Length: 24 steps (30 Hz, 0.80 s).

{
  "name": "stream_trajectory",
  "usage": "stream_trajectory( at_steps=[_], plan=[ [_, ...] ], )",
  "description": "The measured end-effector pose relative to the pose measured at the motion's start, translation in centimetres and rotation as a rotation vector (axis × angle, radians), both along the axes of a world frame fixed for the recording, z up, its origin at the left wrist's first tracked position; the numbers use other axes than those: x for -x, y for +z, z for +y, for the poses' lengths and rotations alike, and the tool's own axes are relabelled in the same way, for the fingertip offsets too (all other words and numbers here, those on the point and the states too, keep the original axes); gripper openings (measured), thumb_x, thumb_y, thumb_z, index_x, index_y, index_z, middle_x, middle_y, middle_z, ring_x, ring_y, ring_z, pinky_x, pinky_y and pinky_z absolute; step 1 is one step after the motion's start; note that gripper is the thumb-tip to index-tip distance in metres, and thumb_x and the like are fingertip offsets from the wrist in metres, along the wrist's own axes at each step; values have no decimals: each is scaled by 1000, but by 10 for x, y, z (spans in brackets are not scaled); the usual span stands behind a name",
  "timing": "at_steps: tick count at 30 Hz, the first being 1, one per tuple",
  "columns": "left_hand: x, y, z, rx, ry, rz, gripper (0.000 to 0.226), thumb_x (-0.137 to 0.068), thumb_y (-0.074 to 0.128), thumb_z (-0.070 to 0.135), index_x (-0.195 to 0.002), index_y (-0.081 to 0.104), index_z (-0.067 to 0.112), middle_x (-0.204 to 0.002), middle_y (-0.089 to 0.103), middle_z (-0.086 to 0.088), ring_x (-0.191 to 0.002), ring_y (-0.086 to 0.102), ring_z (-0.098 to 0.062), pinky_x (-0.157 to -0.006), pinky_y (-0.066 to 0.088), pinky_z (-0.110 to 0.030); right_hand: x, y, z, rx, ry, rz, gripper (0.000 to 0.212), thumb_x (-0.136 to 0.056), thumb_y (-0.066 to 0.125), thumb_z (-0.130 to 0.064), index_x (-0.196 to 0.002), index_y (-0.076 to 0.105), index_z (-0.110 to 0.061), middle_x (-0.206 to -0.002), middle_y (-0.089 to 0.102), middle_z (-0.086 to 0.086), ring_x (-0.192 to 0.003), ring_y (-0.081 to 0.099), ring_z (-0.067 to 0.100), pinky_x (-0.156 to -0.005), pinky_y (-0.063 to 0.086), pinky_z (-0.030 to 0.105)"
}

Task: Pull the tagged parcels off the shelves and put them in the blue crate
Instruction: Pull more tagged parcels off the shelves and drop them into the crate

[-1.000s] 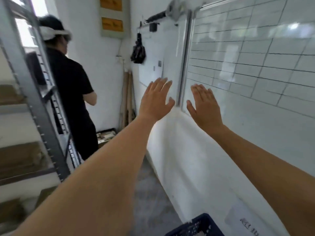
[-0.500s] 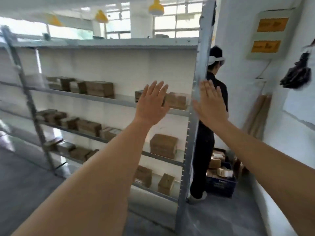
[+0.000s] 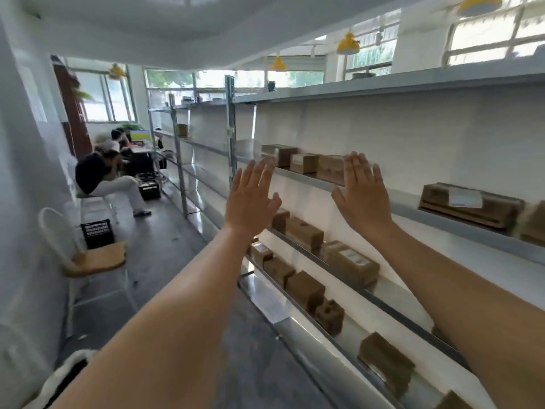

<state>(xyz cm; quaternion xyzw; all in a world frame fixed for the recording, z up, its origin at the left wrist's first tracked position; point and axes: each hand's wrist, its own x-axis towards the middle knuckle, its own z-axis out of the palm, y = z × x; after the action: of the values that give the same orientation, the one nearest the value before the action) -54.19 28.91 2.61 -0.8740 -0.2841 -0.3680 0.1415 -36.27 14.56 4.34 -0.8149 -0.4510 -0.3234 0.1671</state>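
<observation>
Left hand [image 3: 250, 202] and right hand [image 3: 364, 199] raised flat, fingers spread, holding nothing, in front of the metal shelves [image 3: 413, 202]. Brown parcels [image 3: 305, 162] on several shelf levels behind and below. Wooden-seated chair [image 3: 97, 258] far left.

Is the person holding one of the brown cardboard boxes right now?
No. Both the left hand and the right hand are raised with flat, spread fingers and nothing in them; the brown cardboard boxes sit on the grey metal shelf.

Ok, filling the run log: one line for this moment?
left hand: open, empty | right hand: open, empty | parcels: on shelves | blue crate: unseen
</observation>
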Motion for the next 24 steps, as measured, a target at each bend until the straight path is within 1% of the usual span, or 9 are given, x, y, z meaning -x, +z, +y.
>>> stream_trajectory(
  at_steps=[2, 3, 6, 8, 11, 13, 16, 21, 24],
  plan=[
    [-1, -2, 28, 5, 24, -26, 64, -100, 35, 39, -154, 12, 15, -161, 13, -7, -150, 7, -24, -122, 4, -42, -8, -2, 35, 1, 55, 17, 69, -102, 29, -47, -156, 6, -11, -165, 4, 8, -152, 0, 23, -124, 1, 42],
    [-4, -2, 41, 0, 37, -37, 63, -101, 35, 38, -154, 11, 15, -162, 12, -7, -150, 6, -24, -122, 3, -42, -13, -2, 52, 0, 82, 21, 69, -102, 29, -48, -156, 6, -12, -165, 4, 8, -152, 0, 23, -124, 3, 43],
    [-18, -1, 79, -18, 96, -26, 62, -100, 25, 42, -154, 9, 16, -162, 10, -6, -150, 3, -24, -122, 4, -43, -32, -2, 101, 12, 133, 9, 70, -102, 29, -49, -157, 5, -12, -165, 2, 7, -152, -1, 22, -123, 2, 41],
    [-32, -1, 105, -7, 152, -2, 64, -97, 18, 45, -154, 12, 15, -162, 11, -7, -150, 4, -25, -122, 5, -44, -47, -2, 133, 9, 166, 5, 69, -102, 29, -49, -157, 6, -12, -165, 2, 6, -152, -1, 22, -123, 2, 41],
    [-52, -1, 143, 21, 204, 57, 60, -101, 26, 41, -154, 13, 15, -162, 10, -7, -150, 2, -25, -122, 3, -43, -71, 1, 182, 36, 232, -2, 69, -103, 30, -47, -157, 5, -11, -165, 2, 8, -152, -2, 22, -122, 0, 40],
    [-62, 1, 169, 11, 229, 80, 60, -101, 26, 41, -154, 13, 16, -162, 11, -6, -150, 3, -24, -122, 2, -42, -87, 3, 217, 53, 270, 0, 69, -103, 30, -47, -156, 5, -11, -165, 2, 8, -152, -1, 22, -123, 1, 41],
    [-74, 4, 208, 32, 272, 71, 64, -99, 16, 45, -154, 11, 15, -162, 9, -6, -150, 1, -24, -122, 1, -42, -102, -1, 265, 47, 291, -1, 69, -103, 31, -47, -157, 8, -11, -165, 4, 8, -152, 1, 23, -123, 1, 43],
    [-91, -1, 279, 43, 303, 58, 60, -101, 24, 41, -154, 11, 16, -162, 9, -5, -150, 0, -23, -122, 2, -43, -114, -14, 349, 64, 319, -15, 70, -103, 28, -47, -156, 1, -12, -165, -3, 8, -151, -6, 23, -118, -9, 38],
    [-99, -7, 326, 67, 297, 66, 60, -102, 25, 41, -154, 8, 17, -162, 7, -4, -150, -2, -23, -122, 1, -43, -119, -16, 402, 38, 293, 18, 70, -102, 29, -48, -157, 3, -12, -165, 0, 8, -152, -1, 25, -119, -7, 40]
  ],
)
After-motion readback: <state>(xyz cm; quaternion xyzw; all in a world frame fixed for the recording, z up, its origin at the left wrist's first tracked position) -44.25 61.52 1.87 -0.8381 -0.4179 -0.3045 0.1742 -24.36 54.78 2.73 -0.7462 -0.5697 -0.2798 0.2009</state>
